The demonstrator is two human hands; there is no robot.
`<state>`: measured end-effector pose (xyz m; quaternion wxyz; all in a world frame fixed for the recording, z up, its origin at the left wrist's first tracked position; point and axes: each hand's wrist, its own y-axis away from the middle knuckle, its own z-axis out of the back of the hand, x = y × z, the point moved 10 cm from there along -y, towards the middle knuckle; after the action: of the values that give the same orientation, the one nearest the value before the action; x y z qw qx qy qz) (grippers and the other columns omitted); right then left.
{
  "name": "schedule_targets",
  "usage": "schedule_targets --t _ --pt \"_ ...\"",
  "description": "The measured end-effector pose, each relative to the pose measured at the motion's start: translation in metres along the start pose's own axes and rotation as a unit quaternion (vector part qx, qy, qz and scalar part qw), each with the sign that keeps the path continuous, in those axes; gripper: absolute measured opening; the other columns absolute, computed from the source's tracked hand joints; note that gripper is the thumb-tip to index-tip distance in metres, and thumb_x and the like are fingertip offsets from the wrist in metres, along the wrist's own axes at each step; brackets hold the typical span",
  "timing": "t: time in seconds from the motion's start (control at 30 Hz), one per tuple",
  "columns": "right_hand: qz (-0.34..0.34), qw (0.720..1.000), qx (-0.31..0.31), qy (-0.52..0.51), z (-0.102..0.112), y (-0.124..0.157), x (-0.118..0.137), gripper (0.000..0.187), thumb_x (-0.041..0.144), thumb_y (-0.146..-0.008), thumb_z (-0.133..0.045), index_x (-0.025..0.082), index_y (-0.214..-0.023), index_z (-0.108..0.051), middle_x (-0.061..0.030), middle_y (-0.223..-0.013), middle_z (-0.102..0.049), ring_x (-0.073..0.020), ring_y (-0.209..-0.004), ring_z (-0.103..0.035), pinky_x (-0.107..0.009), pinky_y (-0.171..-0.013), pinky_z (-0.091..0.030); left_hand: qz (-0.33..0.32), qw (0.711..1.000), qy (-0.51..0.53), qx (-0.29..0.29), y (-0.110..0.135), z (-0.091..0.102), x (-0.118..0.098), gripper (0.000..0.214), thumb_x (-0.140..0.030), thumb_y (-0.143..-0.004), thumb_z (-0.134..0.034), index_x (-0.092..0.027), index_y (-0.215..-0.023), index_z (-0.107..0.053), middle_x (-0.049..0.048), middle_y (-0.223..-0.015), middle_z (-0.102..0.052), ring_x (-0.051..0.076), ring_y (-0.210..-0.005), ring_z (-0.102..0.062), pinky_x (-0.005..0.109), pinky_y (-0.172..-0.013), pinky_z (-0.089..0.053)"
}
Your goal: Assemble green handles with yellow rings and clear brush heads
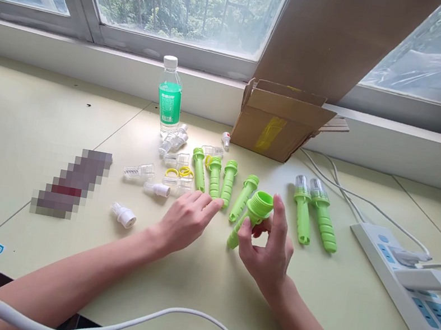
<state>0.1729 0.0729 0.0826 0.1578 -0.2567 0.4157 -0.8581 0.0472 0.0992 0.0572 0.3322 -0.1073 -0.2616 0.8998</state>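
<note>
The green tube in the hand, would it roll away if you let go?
Probably a bit: the green tube in the right hand is round, though its wider threaded head may stop it. It looks like hard moulded plastic, so likely stiff and light.

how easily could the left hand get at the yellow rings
Probably easily. The left hand lies open on the table, and the yellow rings sit just beyond its knuckles. Only a small clear plastic piece lies between, low enough to reach over.
</note>
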Motion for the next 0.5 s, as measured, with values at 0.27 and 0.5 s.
schedule_targets --t 0.27,0.5 --pt "0.04 0.998 -0.034 -0.036 0.0018 0.001 0.0063 0.073 0.013 -0.076 -0.059 0.018 -0.144 -0.033 0.0042 -0.062 -0.056 -0.0093 -0.043 -0.046 -0.022 -0.042 -0.047 0.004 1.0 0.01 -0.026 -0.0025 0.005 0.003 0.016 -0.014 -0.089 -0.043 -0.015 -0.102 -0.052 0.0035 -0.082 -0.059 0.018 -0.074 -0.054 0.029 -0.065 -0.045" --pt "0.034 0.998 -0.031 -0.042 0.0018 0.0015 0.0056 0.075 0.011 -0.075 -0.06 0.017 -0.144 -0.032 0.0038 -0.062 -0.056 -0.0096 -0.044 -0.047 -0.022 -0.042 -0.046 0.025 0.999 0.019 -0.037 -0.0032 0.0096 0.0062 0.018 -0.019 -0.089 -0.045 -0.015 -0.102 -0.056 0.0057 -0.086 -0.059 0.018 -0.079 -0.055 0.029 -0.069 -0.048"
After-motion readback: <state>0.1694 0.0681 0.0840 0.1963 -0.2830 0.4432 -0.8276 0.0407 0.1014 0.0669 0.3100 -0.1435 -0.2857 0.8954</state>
